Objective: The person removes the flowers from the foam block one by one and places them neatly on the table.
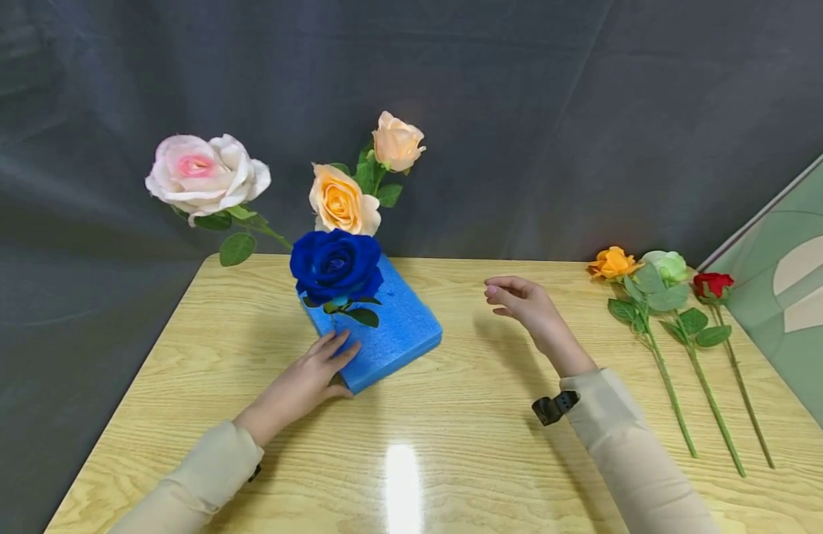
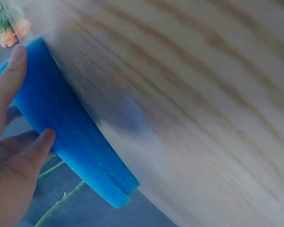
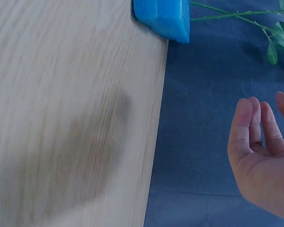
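My left hand (image 1: 304,380) rests on the near left corner of a blue foam block (image 1: 401,326), its fingers spread over the top and the thumb by the near corner. The block's side and the fingers (image 2: 40,149) touching its edge show in the left wrist view. A blue rose (image 1: 336,265) stands over the block, partly covering it. Behind are a pale pink rose (image 1: 207,176) leaning left and two peach roses (image 1: 344,200); their stem bases are hidden. Right of the block my right hand (image 1: 534,311) hovers above the table with loosely bent fingers, holding nothing.
On the table's right side lie an orange rose (image 1: 613,263), a pale green rose (image 1: 666,265) and a red rose (image 1: 713,285), stems toward me. A dark curtain (image 1: 505,133) hangs behind the wooden table (image 1: 464,437). A green patterned panel (image 1: 785,297) borders the right edge.
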`<state>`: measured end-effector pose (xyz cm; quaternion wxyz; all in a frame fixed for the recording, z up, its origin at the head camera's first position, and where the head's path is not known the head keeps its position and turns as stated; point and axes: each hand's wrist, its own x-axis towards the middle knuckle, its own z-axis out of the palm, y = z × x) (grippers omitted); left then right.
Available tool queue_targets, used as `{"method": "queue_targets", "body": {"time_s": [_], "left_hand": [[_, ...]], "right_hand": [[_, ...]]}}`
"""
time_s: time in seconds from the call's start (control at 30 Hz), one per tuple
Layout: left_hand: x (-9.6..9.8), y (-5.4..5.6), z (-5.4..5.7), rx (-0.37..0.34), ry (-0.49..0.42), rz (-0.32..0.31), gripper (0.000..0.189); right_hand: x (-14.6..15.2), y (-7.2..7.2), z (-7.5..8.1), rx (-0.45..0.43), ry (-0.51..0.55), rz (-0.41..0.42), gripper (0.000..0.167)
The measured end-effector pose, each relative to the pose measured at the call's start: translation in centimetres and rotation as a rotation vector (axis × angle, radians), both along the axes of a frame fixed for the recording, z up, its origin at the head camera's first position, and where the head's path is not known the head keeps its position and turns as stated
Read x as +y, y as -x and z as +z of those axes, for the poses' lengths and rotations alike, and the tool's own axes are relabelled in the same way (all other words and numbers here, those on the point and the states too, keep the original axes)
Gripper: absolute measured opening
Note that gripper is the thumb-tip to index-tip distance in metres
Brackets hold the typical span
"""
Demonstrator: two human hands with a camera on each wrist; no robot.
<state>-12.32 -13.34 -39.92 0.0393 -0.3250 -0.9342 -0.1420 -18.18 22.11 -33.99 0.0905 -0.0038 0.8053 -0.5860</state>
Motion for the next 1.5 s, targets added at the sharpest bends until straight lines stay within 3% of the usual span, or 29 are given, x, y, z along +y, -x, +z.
{"method": "queue_targets", "body": {"time_s": [0.13,0.47,0.6,0.8,0.97,1.17,1.4,1.5], "left_hand": [[0.2,0.1,0.0,0.059,0.012,-0.029,0.062],[2.1,0.1,0.3,0.143,0.057,0.015,0.059],[2.2,0.2,0.3,0.140,0.052,0.014,0.058],[0.7,0.7,0.4,0.132,-0.039,0.015,0.048],[-1.6,1.2,0.6,0.167,-0.057,0.117,0.039],[-3.7,2.6,0.8,0.093,0.011,0.237,0.054],[-4.3,4.5,0.7,-0.045,0.062,0.248,0.080],[-4.4,5.0,0.5,-0.104,0.058,0.242,0.086]], "right_hand": [[-0.6,0.0,-0.1,0.008,-0.009,0.006,0.047],[-3.3,0.3,-0.2,0.017,0.029,0.048,0.041],[-4.6,0.4,-0.2,0.012,0.045,0.060,0.040],[-6.2,0.2,-0.4,0.019,0.071,0.083,0.039],[-7.0,0.1,-0.8,0.020,0.084,0.088,0.038],[-8.6,-0.4,-0.8,-0.002,0.087,0.113,0.035],[-10.9,-1.0,-0.6,-0.031,0.057,0.146,0.047],[-11.6,-1.3,-0.7,-0.014,0.072,0.178,0.042]]}}
